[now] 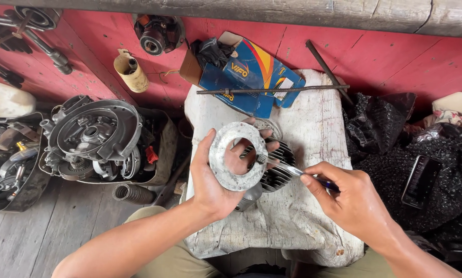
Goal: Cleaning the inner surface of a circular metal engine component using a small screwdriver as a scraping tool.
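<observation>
My left hand [210,177] holds up a flat grey ring-shaped gasket [237,156], thumb on its left rim and fingers behind it. My right hand [347,198] grips a thin tool with a blue handle [298,171]; its tip touches the ring's right edge. Just behind the ring a dark finned engine cylinder [277,172] lies on a dirty white cloth-covered block [292,221].
A blue cardboard box [251,77] and a long metal rod [272,90] lie at the block's far end. An engine case [94,136] with loose parts sits at the left on the wooden floor. Black plastic bags and a phone [420,180] lie to the right.
</observation>
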